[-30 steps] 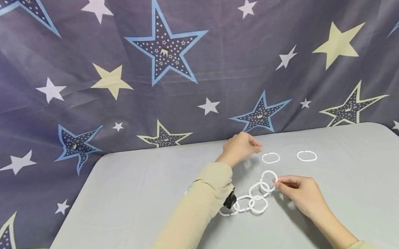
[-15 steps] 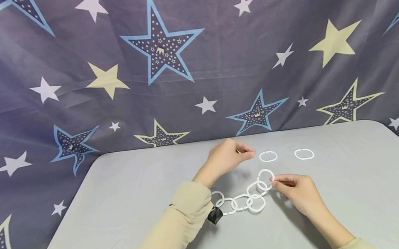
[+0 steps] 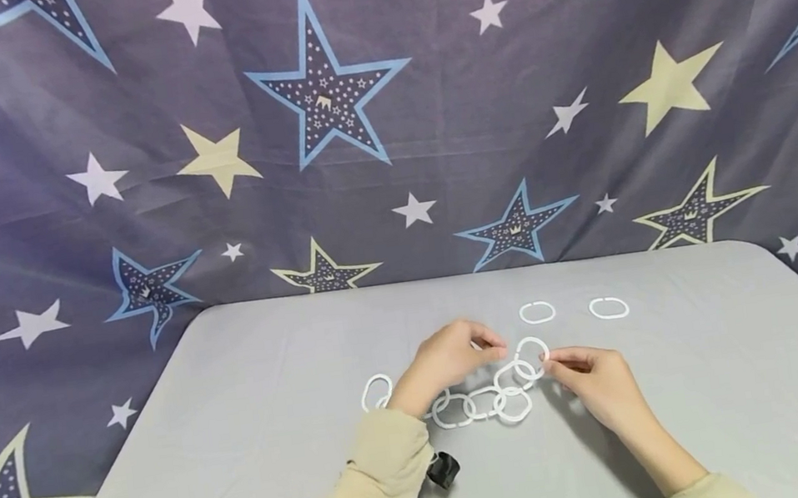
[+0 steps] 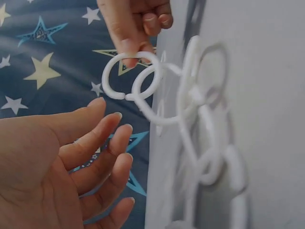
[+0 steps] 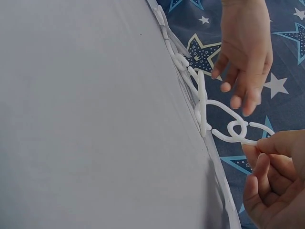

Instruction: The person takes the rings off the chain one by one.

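A chain of several white plastic links [image 3: 435, 417] runs across the table, partly hidden behind my left wrist. My right hand [image 3: 603, 390] pinches the end link [image 3: 530, 339] between thumb and index finger and lifts it off the table. The right wrist view shows the same pinch, with the right hand [image 5: 281, 176] at the link's edge. My left hand [image 3: 454, 355] hovers just left of that end link. In the left wrist view its fingers [image 4: 97, 174] are spread and relaxed, and the left hand [image 4: 62, 167] holds nothing.
Two loose white links lie farther back on the grey table: a nearer-left link [image 3: 536, 303] and a right link [image 3: 610, 317]. A star-patterned curtain [image 3: 382, 117] rises behind the table's back edge. A black object [image 3: 443, 471] sits by my left sleeve.
My left hand has drawn back from beside the loose links, toward me and down to the held end link. My right hand keeps its pinch and has barely moved.
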Demonstrator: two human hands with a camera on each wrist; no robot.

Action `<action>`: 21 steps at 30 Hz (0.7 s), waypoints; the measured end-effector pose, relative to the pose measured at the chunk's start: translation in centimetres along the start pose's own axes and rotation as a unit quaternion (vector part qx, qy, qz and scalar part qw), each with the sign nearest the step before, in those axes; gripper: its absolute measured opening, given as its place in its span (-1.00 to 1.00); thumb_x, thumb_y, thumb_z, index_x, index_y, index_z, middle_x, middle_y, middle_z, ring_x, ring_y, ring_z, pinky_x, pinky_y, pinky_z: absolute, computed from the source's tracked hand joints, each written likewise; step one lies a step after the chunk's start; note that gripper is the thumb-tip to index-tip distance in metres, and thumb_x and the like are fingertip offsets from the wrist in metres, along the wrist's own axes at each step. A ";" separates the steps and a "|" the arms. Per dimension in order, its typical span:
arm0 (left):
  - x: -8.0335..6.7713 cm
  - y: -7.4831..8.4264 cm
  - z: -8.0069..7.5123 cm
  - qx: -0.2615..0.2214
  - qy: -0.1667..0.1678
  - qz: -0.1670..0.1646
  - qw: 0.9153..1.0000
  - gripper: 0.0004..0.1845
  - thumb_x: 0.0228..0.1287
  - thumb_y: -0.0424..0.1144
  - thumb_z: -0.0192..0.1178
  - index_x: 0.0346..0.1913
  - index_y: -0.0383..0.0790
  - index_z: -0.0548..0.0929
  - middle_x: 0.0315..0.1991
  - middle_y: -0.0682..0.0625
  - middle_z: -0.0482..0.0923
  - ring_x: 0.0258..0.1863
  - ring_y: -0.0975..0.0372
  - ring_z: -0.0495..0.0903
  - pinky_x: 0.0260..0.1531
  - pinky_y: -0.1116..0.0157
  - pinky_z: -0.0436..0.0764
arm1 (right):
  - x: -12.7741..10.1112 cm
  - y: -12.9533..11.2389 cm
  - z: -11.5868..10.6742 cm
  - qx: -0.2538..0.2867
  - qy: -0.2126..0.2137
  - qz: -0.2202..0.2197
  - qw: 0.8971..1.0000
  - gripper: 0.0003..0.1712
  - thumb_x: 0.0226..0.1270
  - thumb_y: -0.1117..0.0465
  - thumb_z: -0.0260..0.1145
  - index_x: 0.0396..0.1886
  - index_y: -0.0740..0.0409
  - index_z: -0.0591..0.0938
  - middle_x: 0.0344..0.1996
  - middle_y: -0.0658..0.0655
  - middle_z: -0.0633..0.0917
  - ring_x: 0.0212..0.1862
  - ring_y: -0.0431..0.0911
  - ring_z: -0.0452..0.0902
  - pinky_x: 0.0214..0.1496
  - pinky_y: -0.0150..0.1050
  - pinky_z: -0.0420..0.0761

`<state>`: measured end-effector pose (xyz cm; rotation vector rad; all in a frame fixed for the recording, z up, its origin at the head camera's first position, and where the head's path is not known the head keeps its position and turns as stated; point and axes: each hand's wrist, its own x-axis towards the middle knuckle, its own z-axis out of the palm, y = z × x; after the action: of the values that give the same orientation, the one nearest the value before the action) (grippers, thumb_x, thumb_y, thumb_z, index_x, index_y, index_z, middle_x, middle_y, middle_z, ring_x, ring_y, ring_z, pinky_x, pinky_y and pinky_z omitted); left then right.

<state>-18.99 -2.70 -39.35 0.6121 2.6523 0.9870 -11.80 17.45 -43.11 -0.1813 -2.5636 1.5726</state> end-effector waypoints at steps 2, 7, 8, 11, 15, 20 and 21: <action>-0.1 -0.1 0.5 0.009 0.004 -0.002 1.000 -0.85 0.29 -0.04 0.33 -0.15 0.07 0.79 -0.31 0.28 0.65 -0.30 0.35 0.57 -0.11 0.23 0.50 | 0.0 0.0 0.0 0.003 0.000 0.000 1.000 -0.75 0.28 0.28 0.39 -0.12 0.37 0.74 -0.30 0.20 0.78 -0.46 -0.18 0.63 -0.39 -0.40 0.56; -0.4 -0.2 1.4 0.025 0.014 -0.001 1.000 -0.89 0.27 -0.05 0.34 -0.21 0.09 0.79 -0.40 0.31 0.59 -0.36 0.39 0.53 -0.21 0.27 0.47 | 0.0 0.0 0.0 0.003 0.001 -0.004 1.000 -0.75 0.28 0.28 0.39 -0.12 0.37 0.74 -0.28 0.21 0.78 -0.47 -0.17 0.63 -0.38 -0.39 0.56; -0.4 -0.2 1.5 0.029 0.017 0.000 0.999 -0.90 0.27 -0.06 0.34 -0.22 0.08 0.80 -0.41 0.31 0.59 -0.38 0.40 0.51 -0.23 0.28 0.47 | 0.0 0.1 0.1 0.002 0.001 -0.004 1.000 -0.75 0.28 0.28 0.39 -0.12 0.37 0.74 -0.28 0.21 0.78 -0.47 -0.18 0.63 -0.38 -0.39 0.56; -0.6 0.0 1.6 0.043 0.025 0.001 0.999 -0.91 0.24 -0.06 0.36 -0.24 0.09 0.79 -0.42 0.31 0.59 -0.41 0.40 0.50 -0.27 0.30 0.45 | 0.0 0.1 0.1 0.000 0.000 -0.004 1.000 -0.74 0.28 0.27 0.39 -0.11 0.36 0.74 -0.27 0.21 0.78 -0.46 -0.18 0.63 -0.37 -0.39 0.56; -0.6 -0.1 1.8 0.057 0.035 0.011 0.998 -0.92 0.20 -0.07 0.39 -0.27 0.08 0.79 -0.44 0.32 0.60 -0.44 0.42 0.50 -0.30 0.34 0.45 | 0.0 0.1 0.1 0.000 -0.002 0.001 1.000 -0.75 0.28 0.27 0.39 -0.11 0.36 0.74 -0.29 0.20 0.78 -0.46 -0.18 0.63 -0.38 -0.39 0.56; -0.6 -0.2 2.3 0.079 0.038 0.020 0.996 -0.93 0.17 -0.08 0.43 -0.29 0.08 0.79 -0.47 0.34 0.63 -0.47 0.47 0.49 -0.32 0.36 0.45 | 0.0 0.1 0.0 0.000 -0.001 -0.005 1.000 -0.75 0.28 0.27 0.39 -0.12 0.36 0.74 -0.29 0.20 0.78 -0.44 -0.19 0.63 -0.37 -0.40 0.57; -0.6 -0.2 2.4 0.082 0.038 0.021 0.996 -0.93 0.17 -0.08 0.43 -0.29 0.09 0.79 -0.47 0.35 0.63 -0.48 0.48 0.49 -0.32 0.37 0.45 | 0.0 0.1 -0.1 0.001 0.000 -0.007 1.000 -0.75 0.28 0.27 0.39 -0.12 0.36 0.74 -0.28 0.21 0.78 -0.43 -0.19 0.64 -0.36 -0.40 0.57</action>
<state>-17.66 -1.74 -41.21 0.6805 2.8194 0.8247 -11.75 17.53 -43.15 -0.1639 -2.5571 1.5711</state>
